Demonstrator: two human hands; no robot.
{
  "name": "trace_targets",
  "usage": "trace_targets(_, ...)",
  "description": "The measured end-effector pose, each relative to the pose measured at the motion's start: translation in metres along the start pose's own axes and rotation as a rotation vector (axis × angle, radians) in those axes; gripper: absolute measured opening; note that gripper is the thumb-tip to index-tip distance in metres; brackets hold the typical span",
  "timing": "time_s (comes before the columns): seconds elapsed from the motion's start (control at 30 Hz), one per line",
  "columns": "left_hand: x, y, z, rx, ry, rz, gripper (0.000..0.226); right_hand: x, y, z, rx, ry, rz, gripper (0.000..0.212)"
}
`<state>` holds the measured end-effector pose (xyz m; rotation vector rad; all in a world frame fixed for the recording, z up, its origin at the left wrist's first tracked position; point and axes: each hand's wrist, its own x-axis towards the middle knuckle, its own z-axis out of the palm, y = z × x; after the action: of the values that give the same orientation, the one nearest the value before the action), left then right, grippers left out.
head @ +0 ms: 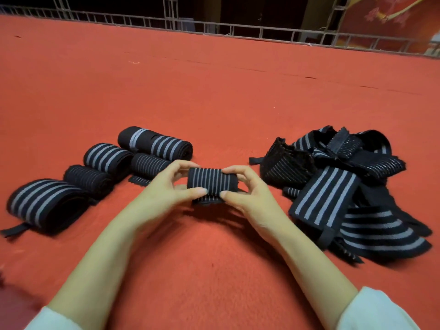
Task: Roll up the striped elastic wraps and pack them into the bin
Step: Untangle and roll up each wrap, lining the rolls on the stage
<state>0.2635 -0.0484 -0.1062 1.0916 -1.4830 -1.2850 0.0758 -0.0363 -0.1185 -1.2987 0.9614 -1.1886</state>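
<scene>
1. Red carpet (214,91) covers the floor, and a metal railing (262,29) runs along its far edge.
2. Five rolled wraps (154,142) lie on the left in a loose row from near left to far centre, several touching their neighbours.
3. On the right sits a heap of loose wraps (345,186), tangled and overlapping, just beside the right hand (247,189).
4. Between the two groups, the left hand (166,186) and the right hand hold a small roll (212,185) over the carpet. Each pinches one end, thumb on the near side and fingers curled over the far side.
5. This roll is black with thin pale grey stripes around it, tightly wound, and its near lower edge is blurred.
6. White sleeves (371,310) show at the near corners.
</scene>
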Motion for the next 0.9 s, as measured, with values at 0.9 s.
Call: trace_targets(0.9,0.006,-0.012,-0.144,1.352,-0.031,0.208,0.053,0.052,0.044,0.129,-0.892,0.081,-0.121,0.047)
